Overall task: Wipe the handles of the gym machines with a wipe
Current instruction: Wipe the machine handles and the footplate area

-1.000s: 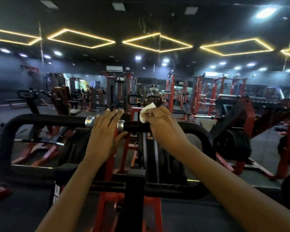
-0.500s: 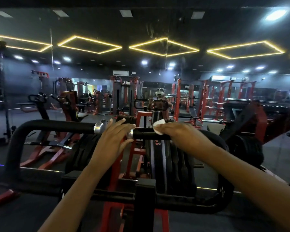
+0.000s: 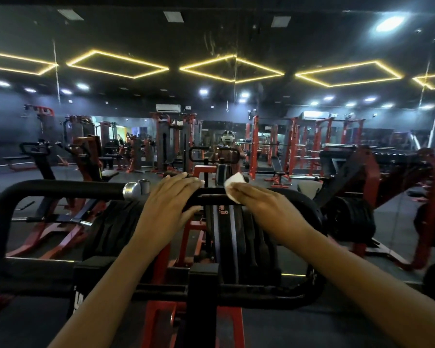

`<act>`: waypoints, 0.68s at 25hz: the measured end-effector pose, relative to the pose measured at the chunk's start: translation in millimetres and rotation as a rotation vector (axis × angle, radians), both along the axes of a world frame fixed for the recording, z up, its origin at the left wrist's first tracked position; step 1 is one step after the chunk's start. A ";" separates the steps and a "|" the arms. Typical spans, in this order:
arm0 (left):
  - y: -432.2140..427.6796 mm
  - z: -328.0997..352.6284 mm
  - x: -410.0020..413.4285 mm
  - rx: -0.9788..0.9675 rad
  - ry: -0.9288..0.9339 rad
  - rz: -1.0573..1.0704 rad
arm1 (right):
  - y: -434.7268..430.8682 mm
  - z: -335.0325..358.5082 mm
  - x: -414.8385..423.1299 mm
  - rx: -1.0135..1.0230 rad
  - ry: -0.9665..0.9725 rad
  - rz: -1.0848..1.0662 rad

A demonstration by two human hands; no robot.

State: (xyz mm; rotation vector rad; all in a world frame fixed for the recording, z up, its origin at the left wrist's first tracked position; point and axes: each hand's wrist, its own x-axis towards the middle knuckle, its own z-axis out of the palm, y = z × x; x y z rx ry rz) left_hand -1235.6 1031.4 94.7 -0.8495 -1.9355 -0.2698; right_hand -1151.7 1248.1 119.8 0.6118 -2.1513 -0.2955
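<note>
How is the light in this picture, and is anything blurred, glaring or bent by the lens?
Head view: dim overall, lit by yellow ceiling strips and small white lamps; the spotlight at upper right flares; the wipe under the right hand is the brightest near thing, almost washed out; lines near the edges lean, from the wide lens; far machines look soft and hazy.

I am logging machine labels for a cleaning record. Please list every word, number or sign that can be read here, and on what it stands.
No text is legible.
Red marks on the black plates under the handle bar: too blurred to read.
White marks on the machine frame, lower left: blurred and partly hidden.
</note>
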 end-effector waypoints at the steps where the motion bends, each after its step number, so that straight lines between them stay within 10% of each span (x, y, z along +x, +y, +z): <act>1: 6.9 -0.7 2.3 -0.006 0.016 -0.001 | 18.5 -5.1 3.5 -0.021 0.014 -0.029; 17: 59.8 -5.3 10.5 0.041 -0.021 -0.143 | 73.4 -100.0 58.0 -1.107 0.134 -0.125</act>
